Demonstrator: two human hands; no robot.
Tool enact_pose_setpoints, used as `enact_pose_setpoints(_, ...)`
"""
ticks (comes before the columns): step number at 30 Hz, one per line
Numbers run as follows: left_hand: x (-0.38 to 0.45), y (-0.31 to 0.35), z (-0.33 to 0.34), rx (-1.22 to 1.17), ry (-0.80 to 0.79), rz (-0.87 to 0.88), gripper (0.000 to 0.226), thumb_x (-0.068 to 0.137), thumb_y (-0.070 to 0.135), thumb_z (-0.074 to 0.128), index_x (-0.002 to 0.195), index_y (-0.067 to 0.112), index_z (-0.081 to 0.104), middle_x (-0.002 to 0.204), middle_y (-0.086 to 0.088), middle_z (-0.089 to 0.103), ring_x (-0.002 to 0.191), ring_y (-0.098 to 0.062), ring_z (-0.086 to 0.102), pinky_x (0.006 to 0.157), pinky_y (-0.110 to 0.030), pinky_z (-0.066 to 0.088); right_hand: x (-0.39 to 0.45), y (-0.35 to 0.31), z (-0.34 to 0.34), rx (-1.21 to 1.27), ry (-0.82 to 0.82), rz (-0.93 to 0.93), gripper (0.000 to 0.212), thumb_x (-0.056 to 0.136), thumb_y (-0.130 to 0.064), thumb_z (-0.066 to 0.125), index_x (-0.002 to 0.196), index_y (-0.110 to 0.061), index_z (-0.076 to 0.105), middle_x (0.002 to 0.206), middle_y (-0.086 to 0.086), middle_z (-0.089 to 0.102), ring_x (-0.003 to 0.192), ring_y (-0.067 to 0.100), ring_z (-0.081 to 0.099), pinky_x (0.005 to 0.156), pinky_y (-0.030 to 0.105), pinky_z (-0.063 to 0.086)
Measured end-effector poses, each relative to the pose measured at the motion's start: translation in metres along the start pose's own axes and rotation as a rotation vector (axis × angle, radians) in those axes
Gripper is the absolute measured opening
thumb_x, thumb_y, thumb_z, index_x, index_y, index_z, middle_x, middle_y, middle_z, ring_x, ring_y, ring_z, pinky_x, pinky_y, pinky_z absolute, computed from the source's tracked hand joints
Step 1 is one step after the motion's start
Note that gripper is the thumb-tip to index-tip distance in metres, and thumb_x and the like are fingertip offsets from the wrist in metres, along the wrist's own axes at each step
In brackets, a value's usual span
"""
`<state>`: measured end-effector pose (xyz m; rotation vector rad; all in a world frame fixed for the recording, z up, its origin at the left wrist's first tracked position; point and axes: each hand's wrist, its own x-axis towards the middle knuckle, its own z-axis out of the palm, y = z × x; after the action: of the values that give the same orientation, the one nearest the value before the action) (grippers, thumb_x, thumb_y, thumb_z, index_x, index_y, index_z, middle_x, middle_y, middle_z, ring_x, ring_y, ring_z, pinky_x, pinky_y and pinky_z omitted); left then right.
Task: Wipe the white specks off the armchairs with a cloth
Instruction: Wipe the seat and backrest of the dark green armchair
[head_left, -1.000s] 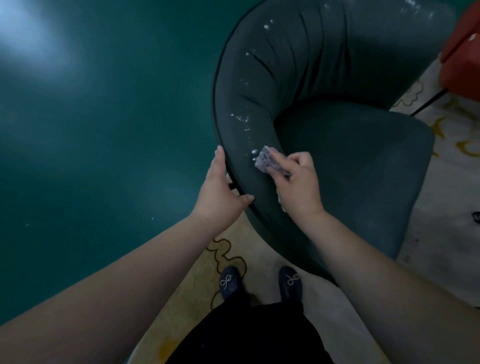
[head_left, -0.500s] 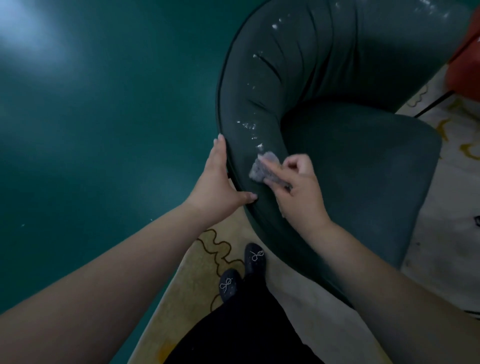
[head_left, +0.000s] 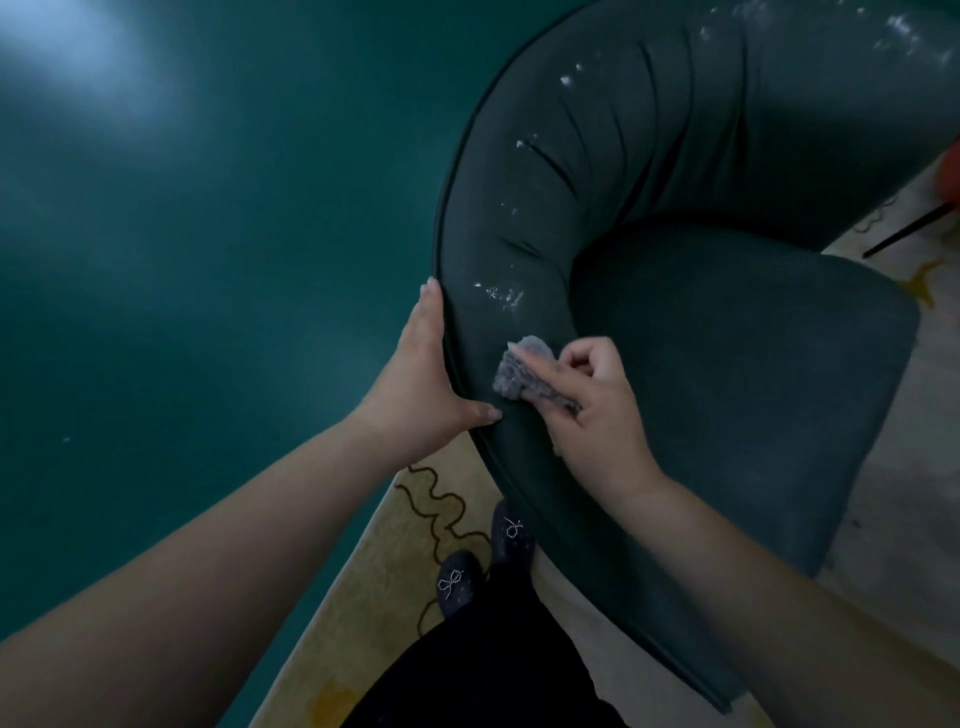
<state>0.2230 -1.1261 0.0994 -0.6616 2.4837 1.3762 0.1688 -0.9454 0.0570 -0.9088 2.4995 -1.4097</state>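
- A person's two dark shoes (head_left: 483, 564) stand on a yellow patterned rug (head_left: 374, 587), just short of the near end of a dark green armchair (head_left: 727, 374), which puts the curved arm within easy reach for cleaning.
- The left hand (head_left: 423, 384) lies against the outer edge of the armchair's arm, fingers straight along the piping and thumb pressed onto the upholstery; it grasps nothing and appears to steady the chair against the rubbing.
- The right hand (head_left: 587, 400) rests on top of the same arm, just inward of the left hand, its fingers curled round a small grey cloth (head_left: 519, 371) and pressing it to the fabric, the forefinger laid across the wad.
- The cloth sits on the padded roll at the near end, beside the seat cushion (head_left: 737, 395); the stretch of arm nearer than it looks free of marks, though the dim light makes that hard to confirm.
- Just beyond the cloth a cluster of white specks (head_left: 501, 296) dots the arm, likely the next patch to be wiped.
- Further round the curve, more flecks mark the pleated backrest and its far top edge, so much of the chair awaits wiping.
- Left of the armchair, a glossy teal floor (head_left: 208, 249) catches a pale reflection.
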Motion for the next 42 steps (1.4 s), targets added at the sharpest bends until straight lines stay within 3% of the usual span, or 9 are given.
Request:
enact_pose_setpoints(5, 0.012, 0.002, -0.009, 0.049, 0.007, -0.021, 0.137, 0.06, 0.022, 0.091, 0.153, 0.023, -0.01, 0.16, 0.008, 0.008, 0.141, -0.018, 0.029, 0.111, -0.039, 0.037, 0.075, -0.004, 0.015, 0.007, 0.077, 0.064, 0.049, 0.085, -0.005, 0.067, 0.126, -0.03, 0.059, 0.098, 0.002, 0.037, 0.093, 0.021, 0.048, 0.091, 0.016, 0.041)
enact_pose_setpoints(9, 0.017, 0.004, -0.012, 0.038, -0.023, -0.062, 0.139, 0.058, 0.024, 0.091, 0.152, 0.03, -0.012, 0.157, 0.01, 0.02, 0.132, -0.017, 0.042, 0.105, -0.035, 0.043, 0.043, 0.001, 0.005, 0.036, 0.014, 0.009, 0.054, 0.085, -0.004, 0.066, 0.129, -0.034, 0.056, 0.1, 0.0, 0.037, 0.09, 0.019, 0.048, 0.085, 0.023, 0.047)
enact_pose_setpoints(14, 0.021, 0.002, -0.012, -0.022, 0.002, -0.085, 0.136, 0.061, 0.023, 0.09, 0.15, 0.037, -0.012, 0.136, 0.029, 0.031, 0.11, -0.008, 0.055, 0.074, -0.001, 0.042, 0.038, 0.002, 0.002, -0.017, 0.019, -0.021, 0.053, 0.083, -0.003, 0.067, 0.127, -0.033, 0.059, 0.099, 0.005, 0.04, 0.093, 0.024, 0.048, 0.083, 0.039, 0.05)
enact_pose_setpoints(22, 0.02, -0.007, -0.013, -0.097, -0.008, -0.056, 0.131, 0.063, 0.022, 0.089, 0.148, 0.045, -0.008, 0.118, 0.046, 0.029, 0.104, -0.002, 0.06, 0.092, -0.033, 0.053, 0.056, -0.004, 0.009, -0.042, 0.019, -0.05, 0.055, 0.082, 0.0, 0.068, 0.126, -0.031, 0.06, 0.1, 0.008, 0.041, 0.093, 0.026, 0.048, 0.084, 0.04, 0.049)
enact_pose_setpoints(27, 0.03, -0.013, -0.016, -0.16, -0.041, -0.037, 0.131, 0.063, 0.018, 0.089, 0.148, 0.046, -0.007, 0.109, 0.053, 0.029, 0.102, -0.002, 0.063, 0.091, -0.035, 0.054, 0.077, -0.006, 0.012, -0.049, 0.016, -0.045, 0.054, 0.078, -0.001, 0.072, 0.122, -0.031, 0.063, 0.098, 0.006, 0.04, 0.095, 0.028, 0.048, 0.087, 0.042, 0.048)
enact_pose_setpoints(31, 0.045, -0.013, -0.025, -0.155, -0.051, 0.004, 0.131, 0.061, 0.022, 0.089, 0.151, 0.039, -0.006, 0.126, 0.041, 0.027, 0.093, 0.037, 0.037, 0.098, -0.032, 0.048, 0.111, -0.011, 0.021, -0.034, 0.059, 0.021, 0.048, 0.082, -0.004, 0.07, 0.122, -0.031, 0.064, 0.1, 0.006, 0.039, 0.097, 0.029, 0.048, 0.091, 0.04, 0.047)
enact_pose_setpoints(35, 0.058, -0.014, -0.034, -0.145, -0.094, 0.031, 0.134, 0.059, 0.023, 0.09, 0.151, 0.039, -0.007, 0.128, 0.042, 0.031, 0.104, 0.03, 0.04, 0.099, -0.033, 0.048, 0.061, -0.014, 0.012, -0.066, -0.03, -0.061, 0.055, 0.08, 0.001, 0.07, 0.122, -0.035, 0.062, 0.099, 0.005, 0.04, 0.093, 0.024, 0.046, 0.082, 0.03, 0.046)
enact_pose_setpoints(37, 0.063, -0.019, -0.036, -0.143, -0.134, 0.031, 0.135, 0.06, 0.023, 0.089, 0.15, 0.04, -0.009, 0.122, 0.047, 0.029, 0.109, 0.02, 0.048, 0.097, -0.03, 0.05, 0.063, -0.013, 0.011, -0.081, -0.038, -0.068, 0.053, 0.079, 0.0, 0.072, 0.12, -0.034, 0.063, 0.098, 0.005, 0.041, 0.093, 0.023, 0.045, 0.082, 0.027, 0.045)
enact_pose_setpoints(42, 0.076, -0.027, -0.045, -0.121, -0.213, 0.055, 0.133, 0.062, 0.026, 0.088, 0.147, 0.044, -0.012, 0.107, 0.064, 0.021, 0.097, 0.033, 0.042, 0.077, 0.001, 0.042, 0.132, -0.019, 0.028, -0.055, 0.084, 0.073, 0.047, 0.082, -0.004, 0.069, 0.12, -0.031, 0.064, 0.099, 0.005, 0.038, 0.098, 0.027, 0.046, 0.092, 0.039, 0.046)
